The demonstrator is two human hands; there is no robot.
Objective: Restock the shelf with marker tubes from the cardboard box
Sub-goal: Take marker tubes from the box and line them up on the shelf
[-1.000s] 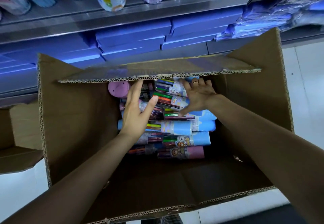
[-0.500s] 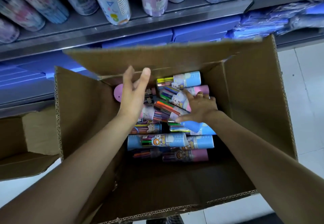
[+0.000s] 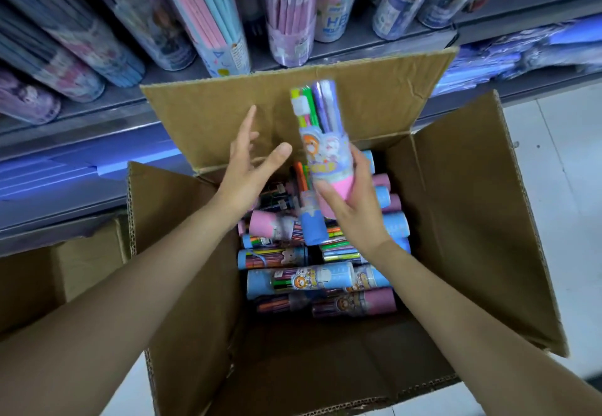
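Observation:
An open cardboard box [image 3: 482, 220] stands on the floor below the shelf [image 3: 130, 102], with several marker tubes [image 3: 303, 278] lying in it, pink and blue capped. My right hand [image 3: 353, 210] grips the pink base of one marker tube [image 3: 322, 141] and holds it upright above the pile. A second tube with a blue cap [image 3: 311, 220] hangs just below it, at my right hand's thumb; whether the hand holds it too is unclear. Beside the raised tube, my left hand [image 3: 250, 171] hovers with its fingers spread, holding nothing, in front of the box's back flap [image 3: 293, 112].
Tall pencil tubes [image 3: 215, 18] stand in a row on the shelf above the box. Blue flat packs [image 3: 527, 53] lie on a lower shelf at the right. Another cardboard box [image 3: 49, 278] sits at the left. White floor tiles [image 3: 560, 168] lie to the right.
My right hand has taken a pink-capped tube out of the pile and raised it upright. My left hand let go of the back flap and moved toward the tube. The view tilted up to the shelf.

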